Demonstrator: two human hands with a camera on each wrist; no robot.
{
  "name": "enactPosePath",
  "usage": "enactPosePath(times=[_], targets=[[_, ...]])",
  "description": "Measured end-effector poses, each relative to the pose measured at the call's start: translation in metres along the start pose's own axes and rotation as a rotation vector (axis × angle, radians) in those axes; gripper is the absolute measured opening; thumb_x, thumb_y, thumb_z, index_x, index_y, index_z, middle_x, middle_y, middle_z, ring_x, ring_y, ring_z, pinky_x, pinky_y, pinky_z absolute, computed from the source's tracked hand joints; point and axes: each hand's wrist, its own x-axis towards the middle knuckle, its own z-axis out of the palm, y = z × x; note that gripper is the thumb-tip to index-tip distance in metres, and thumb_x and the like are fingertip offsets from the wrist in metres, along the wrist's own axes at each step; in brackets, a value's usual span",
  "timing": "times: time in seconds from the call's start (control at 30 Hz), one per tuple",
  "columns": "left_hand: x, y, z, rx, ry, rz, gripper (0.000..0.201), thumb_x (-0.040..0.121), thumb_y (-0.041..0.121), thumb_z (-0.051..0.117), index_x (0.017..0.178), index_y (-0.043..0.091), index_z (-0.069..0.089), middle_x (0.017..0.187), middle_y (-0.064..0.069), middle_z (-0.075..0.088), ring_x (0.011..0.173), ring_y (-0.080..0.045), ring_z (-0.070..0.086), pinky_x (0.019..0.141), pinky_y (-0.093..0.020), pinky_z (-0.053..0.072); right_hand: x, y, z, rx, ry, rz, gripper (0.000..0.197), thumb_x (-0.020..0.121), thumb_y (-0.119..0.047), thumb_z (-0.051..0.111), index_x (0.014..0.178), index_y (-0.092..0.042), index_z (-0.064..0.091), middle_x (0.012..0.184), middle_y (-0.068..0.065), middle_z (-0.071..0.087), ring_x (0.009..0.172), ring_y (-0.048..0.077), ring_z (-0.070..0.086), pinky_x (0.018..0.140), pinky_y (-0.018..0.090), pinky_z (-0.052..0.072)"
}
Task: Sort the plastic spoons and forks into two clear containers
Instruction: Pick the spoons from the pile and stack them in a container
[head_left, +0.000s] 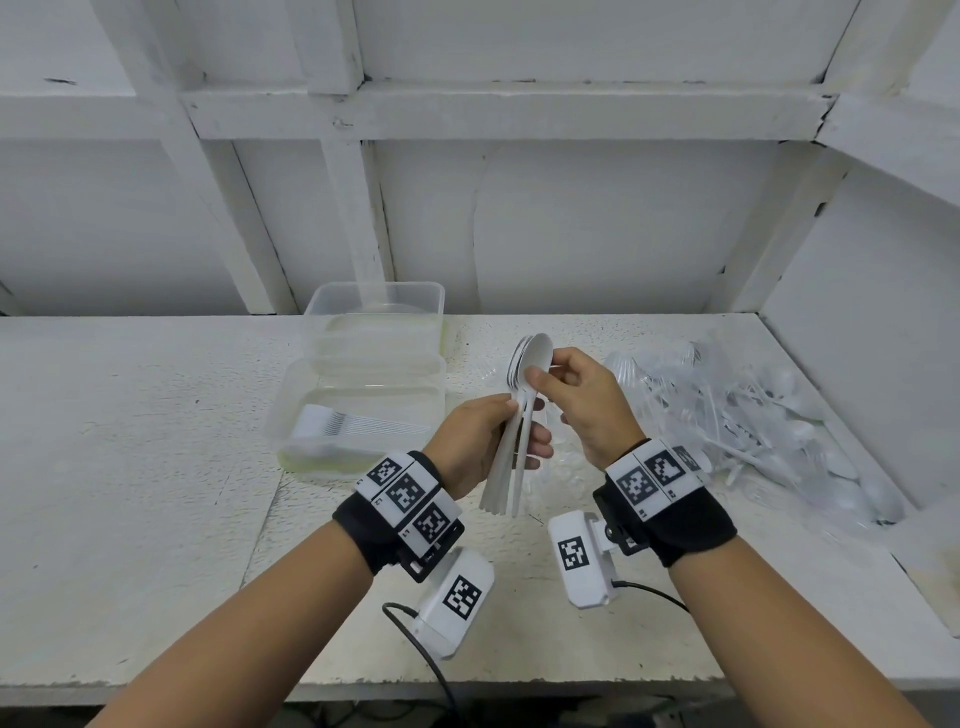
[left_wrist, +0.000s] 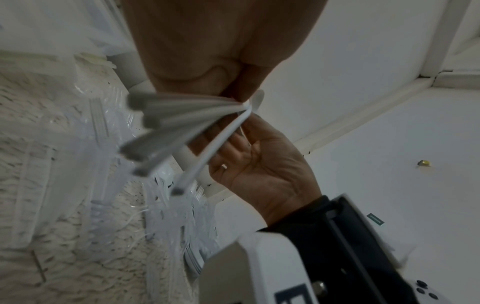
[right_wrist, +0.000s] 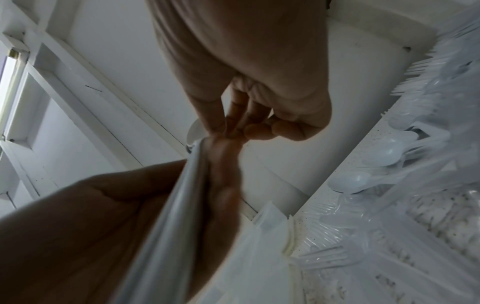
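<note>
My left hand (head_left: 506, 434) grips a nested bundle of white plastic spoons (head_left: 527, 384) by the handles, bowls up, above the table. In the left wrist view the handles (left_wrist: 182, 127) fan out below my left hand (left_wrist: 207, 67). My right hand (head_left: 548, 376) pinches the bowl of the front spoon at the top of the bundle; in the right wrist view its fingers (right_wrist: 249, 125) meet the bundle (right_wrist: 179, 195). Two clear containers sit to the left: the far one (head_left: 374, 306) looks empty, and the near one (head_left: 291, 410) holds a row of white forks (head_left: 337, 423).
A loose pile of white spoons and forks (head_left: 753, 415) in clear wrapping fills the table's right side up to the white side wall (head_left: 857, 338). A white panelled wall (head_left: 571, 218) stands behind the table. Cables hang from both wrist cameras near the front edge.
</note>
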Motion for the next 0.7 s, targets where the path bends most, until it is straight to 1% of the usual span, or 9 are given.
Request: enactPosePath(times=[0.07, 0.1, 0.17, 0.2, 0.3, 0.4, 0.5, 0.6, 0.7], targets=[[-0.002, 0.002, -0.001, -0.023, -0.043, -0.017, 0.030, 0.101, 0.015, 0.026, 0.110, 0.002, 0.052, 0.065, -0.007, 0.056, 0.053, -0.017, 0.055, 0.054, -0.027, 0.048, 0.000, -0.001, 0.002, 0.028, -0.020, 0.012, 0.020, 0.088, -0.016, 0.061, 0.105, -0.010, 0.053, 0.081, 0.003, 0.062, 0.054, -0.005, 0.058, 0.052, 0.006, 0.042], [-0.002, 0.002, -0.002, -0.022, -0.059, -0.025, 0.031, 0.101, 0.017, 0.027, 0.114, 0.002, 0.050, 0.062, -0.005, 0.054, 0.050, -0.015, 0.051, 0.051, -0.025, 0.045, 0.000, -0.001, 0.002, 0.037, -0.033, 0.025, 0.023, 0.088, -0.018, 0.061, 0.108, -0.013, 0.050, 0.086, 0.005, 0.063, 0.058, -0.001, 0.060, 0.057, 0.010, 0.044], [-0.003, 0.002, -0.004, -0.012, -0.099, -0.048, 0.031, 0.101, 0.020, 0.027, 0.116, 0.003, 0.048, 0.059, -0.001, 0.051, 0.047, -0.011, 0.046, 0.048, -0.022, 0.043, 0.001, 0.000, 0.001, 0.026, -0.089, 0.049, 0.027, 0.089, -0.020, 0.060, 0.114, -0.020, 0.048, 0.096, 0.006, 0.063, 0.067, 0.006, 0.063, 0.070, 0.023, 0.048], [-0.004, 0.002, -0.005, -0.007, -0.126, -0.062, 0.030, 0.102, 0.020, 0.027, 0.116, 0.004, 0.047, 0.059, 0.000, 0.051, 0.047, -0.010, 0.046, 0.048, -0.021, 0.043, 0.001, -0.001, 0.000, 0.024, -0.133, 0.048, 0.026, 0.090, -0.019, 0.058, 0.115, -0.021, 0.050, 0.099, 0.005, 0.063, 0.070, 0.007, 0.063, 0.074, 0.027, 0.048], [-0.008, 0.004, -0.009, -0.022, -0.200, -0.089, 0.025, 0.101, 0.017, 0.031, 0.109, 0.001, 0.048, 0.063, -0.002, 0.059, 0.053, -0.012, 0.056, 0.054, -0.024, 0.052, 0.002, -0.001, -0.003, 0.077, -0.266, 0.038, 0.022, 0.094, -0.010, 0.050, 0.113, -0.019, 0.056, 0.097, 0.004, 0.062, 0.079, 0.007, 0.060, 0.069, 0.022, 0.051], [-0.011, 0.007, -0.011, -0.029, -0.240, -0.105, 0.025, 0.099, 0.012, 0.034, 0.103, 0.003, 0.056, 0.073, -0.005, 0.068, 0.067, -0.016, 0.067, 0.068, -0.027, 0.058, 0.003, -0.002, -0.005, 0.043, -0.355, 0.030, 0.023, 0.095, -0.009, 0.048, 0.114, -0.019, 0.058, 0.086, -0.002, 0.062, 0.077, 0.007, 0.058, 0.067, 0.024, 0.049], [-0.013, 0.008, -0.012, -0.078, -0.245, -0.116, 0.026, 0.098, 0.011, 0.034, 0.106, 0.004, 0.058, 0.081, -0.006, 0.072, 0.075, -0.017, 0.070, 0.070, -0.026, 0.058, 0.005, -0.003, -0.005, 0.073, -0.373, 0.023, 0.022, 0.093, -0.006, 0.050, 0.111, -0.015, 0.056, 0.087, -0.003, 0.064, 0.078, 0.008, 0.061, 0.069, 0.026, 0.051], [-0.014, 0.009, -0.012, -0.126, -0.234, -0.102, 0.024, 0.094, 0.011, 0.041, 0.105, 0.004, 0.060, 0.087, -0.007, 0.073, 0.078, -0.017, 0.071, 0.074, -0.026, 0.058, 0.006, -0.006, -0.005, 0.177, -0.378, 0.034, 0.020, 0.091, -0.003, 0.051, 0.107, -0.014, 0.055, 0.087, -0.003, 0.064, 0.077, 0.007, 0.062, 0.068, 0.024, 0.051], [-0.013, 0.011, -0.011, -0.136, -0.215, -0.095, 0.021, 0.092, 0.010, 0.044, 0.101, 0.004, 0.062, 0.086, -0.006, 0.074, 0.077, -0.014, 0.071, 0.074, -0.025, 0.057, 0.006, -0.008, -0.004, 0.197, -0.405, 0.028, 0.021, 0.089, -0.004, 0.052, 0.106, -0.015, 0.056, 0.085, -0.006, 0.066, 0.078, 0.005, 0.063, 0.073, 0.024, 0.051]])
